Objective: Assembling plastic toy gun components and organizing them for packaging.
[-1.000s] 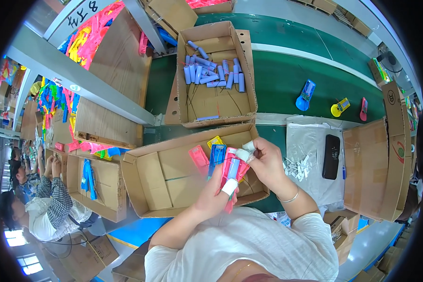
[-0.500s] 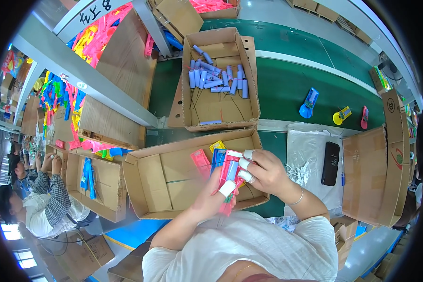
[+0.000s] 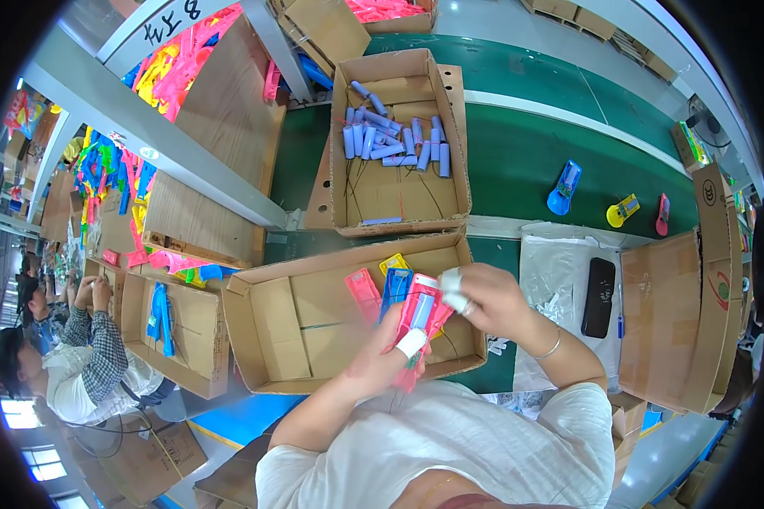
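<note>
My left hand [image 3: 380, 349] grips a pink plastic housing [image 3: 414, 307], its thumb wrapped in white tape. A purple cylindrical battery cell [image 3: 422, 311] lies inside the housing, and a thin dark wire crosses near its upper end. Just right of the housing is my right hand [image 3: 494, 297], slightly blurred, with its white-taped fingers curled together; whatever is between them is hidden. Under my hands stands a shallow cardboard box [image 3: 267, 339]. In it lie a pink housing [image 3: 363, 295], a blue housing [image 3: 396, 290] and a yellow one [image 3: 393, 263].
Farther back, a cardboard box [image 3: 339, 187] holds several purple cells with wires. Blue [image 3: 562, 188], yellow [image 3: 622, 210] and pink [image 3: 663, 214] pieces rest on the green surface. A black phone-like slab [image 3: 598, 297] lies right, beside a cardboard box [image 3: 664, 327]. Another person [image 3: 85, 373] works at left.
My right hand has moved a little to the right, away from the top of the pink housing. My left hand keeps its grip, and the housing is tilted slightly more to the right.
</note>
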Demonstrator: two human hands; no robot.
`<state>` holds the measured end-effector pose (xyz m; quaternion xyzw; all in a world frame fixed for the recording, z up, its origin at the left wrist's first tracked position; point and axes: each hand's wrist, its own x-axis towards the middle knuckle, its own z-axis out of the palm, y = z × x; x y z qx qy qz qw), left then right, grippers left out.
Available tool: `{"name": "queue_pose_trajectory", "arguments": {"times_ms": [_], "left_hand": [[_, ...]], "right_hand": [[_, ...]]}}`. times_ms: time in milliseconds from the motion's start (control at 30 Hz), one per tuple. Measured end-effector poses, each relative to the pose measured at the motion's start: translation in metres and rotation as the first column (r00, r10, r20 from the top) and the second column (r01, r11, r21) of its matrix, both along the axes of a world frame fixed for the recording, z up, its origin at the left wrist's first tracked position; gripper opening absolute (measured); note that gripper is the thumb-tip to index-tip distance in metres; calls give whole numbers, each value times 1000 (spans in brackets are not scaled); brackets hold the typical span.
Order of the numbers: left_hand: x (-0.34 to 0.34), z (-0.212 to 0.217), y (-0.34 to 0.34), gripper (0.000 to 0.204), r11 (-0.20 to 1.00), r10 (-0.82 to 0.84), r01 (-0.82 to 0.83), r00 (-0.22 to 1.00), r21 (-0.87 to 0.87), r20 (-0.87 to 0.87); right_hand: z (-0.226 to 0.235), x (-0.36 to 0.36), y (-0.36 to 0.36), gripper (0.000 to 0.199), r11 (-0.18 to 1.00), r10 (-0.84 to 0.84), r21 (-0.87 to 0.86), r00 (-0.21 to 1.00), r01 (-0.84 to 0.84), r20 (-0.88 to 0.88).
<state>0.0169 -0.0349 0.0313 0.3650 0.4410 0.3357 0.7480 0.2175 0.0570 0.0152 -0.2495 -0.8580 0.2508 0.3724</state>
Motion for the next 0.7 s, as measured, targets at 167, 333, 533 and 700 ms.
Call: {"name": "queue_pose_trajectory", "arguments": {"times_ms": [167, 333, 533, 700], "left_hand": [[5, 2, 3, 39, 999, -45, 46, 999, -20, 30], [7, 5, 7, 42, 996, 13, -3, 994, -92, 111], [7, 9, 7, 41, 988, 66, -35, 975, -148, 212], [8, 9, 6, 41, 993, 55, -34, 980, -113, 194]], "right_hand": [[5, 2, 4, 24, 678, -153, -735, 975, -16, -162], [-12, -1, -3, 23, 568, -198, -808, 926, -159, -322], [-4, -1, -6, 21, 989, -101, -123, 974, 77, -203], [8, 1, -4, 26, 976, -93, 194, 994, 100, -49]]}}
